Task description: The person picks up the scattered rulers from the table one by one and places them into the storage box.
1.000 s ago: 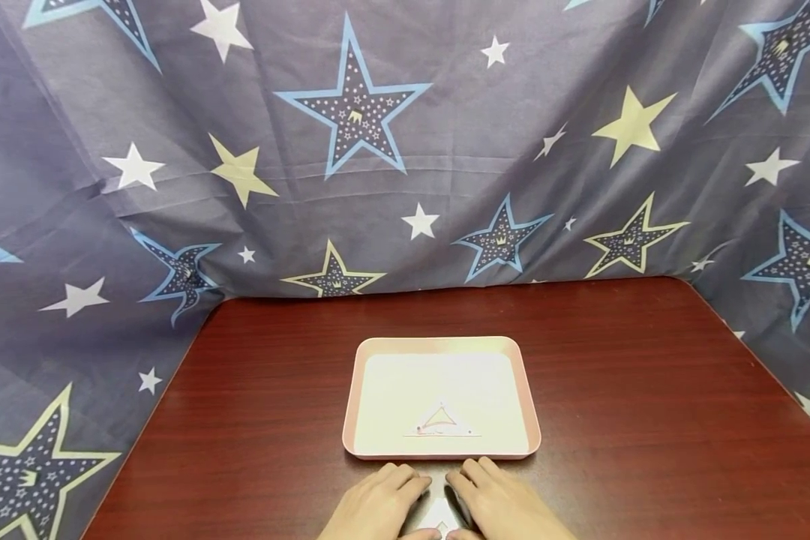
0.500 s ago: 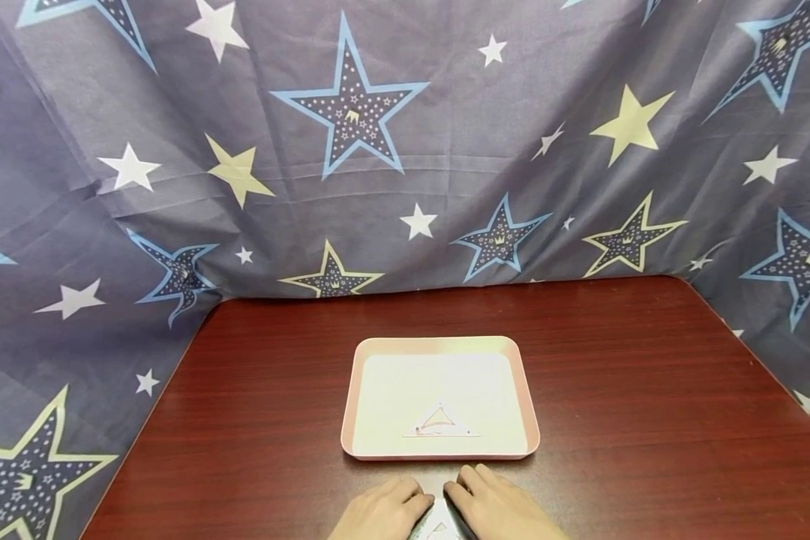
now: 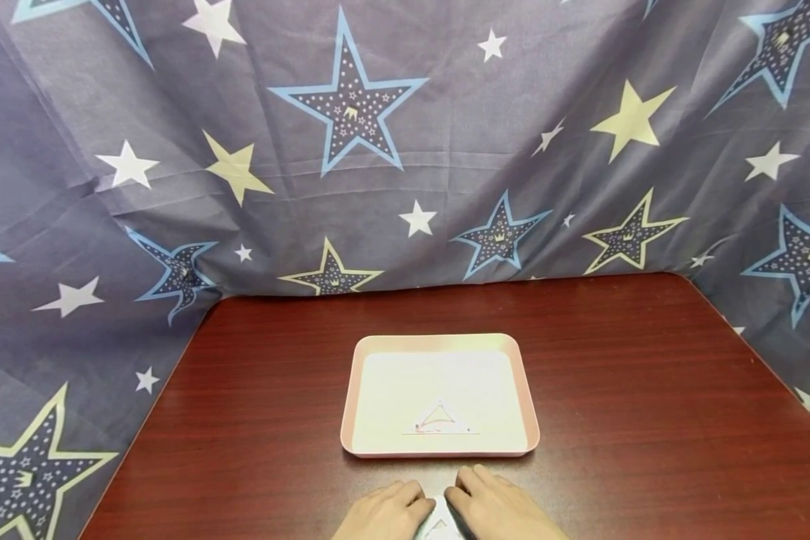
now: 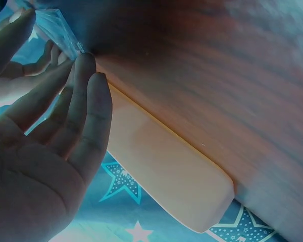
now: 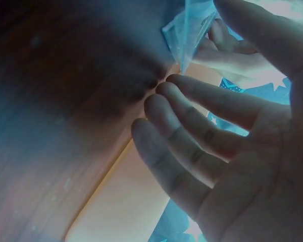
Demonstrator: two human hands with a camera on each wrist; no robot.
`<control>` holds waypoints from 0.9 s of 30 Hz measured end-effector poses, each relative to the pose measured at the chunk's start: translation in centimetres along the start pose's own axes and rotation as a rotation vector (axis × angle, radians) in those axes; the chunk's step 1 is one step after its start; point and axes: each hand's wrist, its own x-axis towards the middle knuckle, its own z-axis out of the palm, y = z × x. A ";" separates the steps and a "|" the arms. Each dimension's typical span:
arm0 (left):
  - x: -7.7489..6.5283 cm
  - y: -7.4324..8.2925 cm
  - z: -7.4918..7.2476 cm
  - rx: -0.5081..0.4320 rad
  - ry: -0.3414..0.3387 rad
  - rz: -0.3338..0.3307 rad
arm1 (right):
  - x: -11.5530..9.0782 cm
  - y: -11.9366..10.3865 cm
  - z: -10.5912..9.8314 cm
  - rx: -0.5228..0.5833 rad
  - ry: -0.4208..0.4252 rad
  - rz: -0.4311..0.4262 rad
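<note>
At the bottom middle of the head view my left hand and right hand hold a clear triangular set square between them, one hand at each side. It has a small triangular cut-out. In the left wrist view the clear plastic stands tilted between thumb and fingertips. From the right wrist the same plastic shows at the fingertips, with the left hand behind it. My thumbs are hidden in the head view. Just beyond the hands, another set square with a triangular opening lies flat in the tray.
The shallow pink tray with a white bottom sits on the dark red wooden table, directly in front of my hands. A grey curtain patterned with stars hangs around the table's back and sides.
Both hands have drawn back slightly from the tray, and the left has shifted a little right. The thumbs, visible earlier, have gone out of sight. The tray and its set square stay put.
</note>
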 end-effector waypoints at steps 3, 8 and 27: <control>0.0 0.1 0.0 -0.011 -0.011 -0.009 | 0.0 -0.2 -0.1 0.001 -0.003 0.005; 0.2 0.4 -0.2 -0.037 -0.061 -0.060 | 0.1 -0.4 0.0 0.016 -0.025 0.029; 0.3 0.2 -1.2 -0.130 -0.027 -0.101 | 0.3 -0.6 -0.6 0.136 -0.049 0.065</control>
